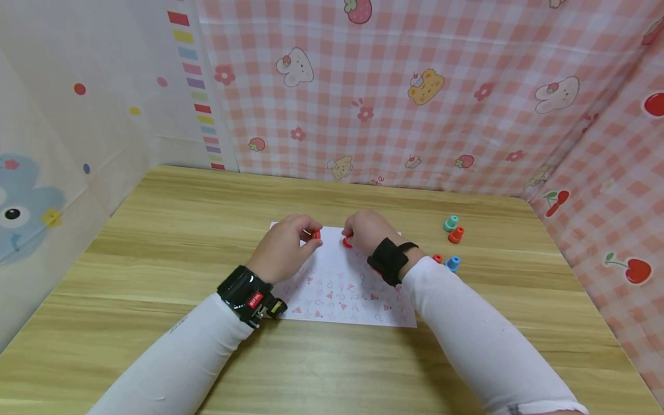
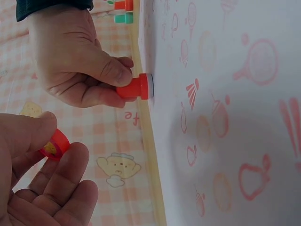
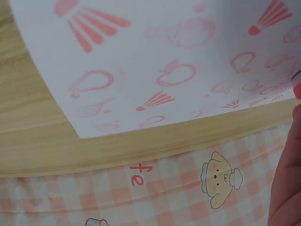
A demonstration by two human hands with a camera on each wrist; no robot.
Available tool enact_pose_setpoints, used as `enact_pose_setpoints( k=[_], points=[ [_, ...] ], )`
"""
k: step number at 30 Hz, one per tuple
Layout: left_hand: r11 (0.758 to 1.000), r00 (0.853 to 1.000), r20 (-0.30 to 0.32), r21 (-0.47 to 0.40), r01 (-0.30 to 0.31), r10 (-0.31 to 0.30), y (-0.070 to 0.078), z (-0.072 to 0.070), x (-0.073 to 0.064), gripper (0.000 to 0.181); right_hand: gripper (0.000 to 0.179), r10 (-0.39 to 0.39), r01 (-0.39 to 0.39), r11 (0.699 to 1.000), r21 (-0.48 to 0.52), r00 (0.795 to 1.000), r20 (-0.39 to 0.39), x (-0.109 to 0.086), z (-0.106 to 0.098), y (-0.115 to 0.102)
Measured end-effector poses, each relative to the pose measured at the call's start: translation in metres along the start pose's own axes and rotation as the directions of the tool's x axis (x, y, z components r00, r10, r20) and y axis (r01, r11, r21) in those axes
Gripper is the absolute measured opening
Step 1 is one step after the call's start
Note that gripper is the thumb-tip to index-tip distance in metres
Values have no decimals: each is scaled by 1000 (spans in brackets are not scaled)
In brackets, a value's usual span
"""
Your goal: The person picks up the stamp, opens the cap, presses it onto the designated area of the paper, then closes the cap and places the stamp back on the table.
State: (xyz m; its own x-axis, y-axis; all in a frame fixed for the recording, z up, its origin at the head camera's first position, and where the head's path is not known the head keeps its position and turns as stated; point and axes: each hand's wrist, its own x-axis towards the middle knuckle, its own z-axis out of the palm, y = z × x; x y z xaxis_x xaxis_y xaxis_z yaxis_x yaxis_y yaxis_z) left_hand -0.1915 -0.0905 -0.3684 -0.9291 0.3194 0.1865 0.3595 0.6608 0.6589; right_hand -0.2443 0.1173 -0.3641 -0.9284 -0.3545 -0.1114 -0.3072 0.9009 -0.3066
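Observation:
My right hand [image 1: 365, 231] grips a red stamp [image 2: 136, 87] between thumb and fingers. In the left wrist view its wide end stands right at the white paper [image 1: 332, 253], near the sheet's far edge. Rows of pink and red prints, such as shuttlecocks, rackets and fruit-like outlines, cover much of the sheet. My left hand [image 1: 282, 248] pinches a small round red cap [image 2: 60, 142], held over the paper's far left part; yellow shows inside it. Only the edge of the right hand and a bit of the stamp enter the right wrist view.
To the right of the paper stand a teal stamp [image 1: 451, 223], a red stamp [image 1: 456, 234], a blue stamp [image 1: 453, 264] and another red stamp [image 1: 437, 258], partly behind the right forearm. The wooden table [image 1: 181, 230] meets a pink checked cloth [image 1: 332, 115] at the back.

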Motion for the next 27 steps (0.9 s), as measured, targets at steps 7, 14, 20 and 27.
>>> enact_pose_setpoints(
  k=[7, 14, 20, 27],
  points=[
    [1000, 1000, -5, 5, -4, 4, -1, 1, 0, 24, 17, 4, -4, 1000, -7, 1000, 1, 0, 0, 0],
    [1000, 1000, -4, 6, -7, 7, -1, 2, 1, 25, 16, 13, -13, 1000, 10, 1000, -8, -1, 2, -1],
    [1000, 1000, 2, 13, -1, 1, -1, 2, 1, 26, 16, 6, -5, 1000, 12, 1000, -19, -1, 2, 1],
    [1000, 1000, 3, 17, 2, -2, -1, 3, 1, 25, 15, 16, -16, 1000, 13, 1000, -7, -2, 2, 0]
  ],
)
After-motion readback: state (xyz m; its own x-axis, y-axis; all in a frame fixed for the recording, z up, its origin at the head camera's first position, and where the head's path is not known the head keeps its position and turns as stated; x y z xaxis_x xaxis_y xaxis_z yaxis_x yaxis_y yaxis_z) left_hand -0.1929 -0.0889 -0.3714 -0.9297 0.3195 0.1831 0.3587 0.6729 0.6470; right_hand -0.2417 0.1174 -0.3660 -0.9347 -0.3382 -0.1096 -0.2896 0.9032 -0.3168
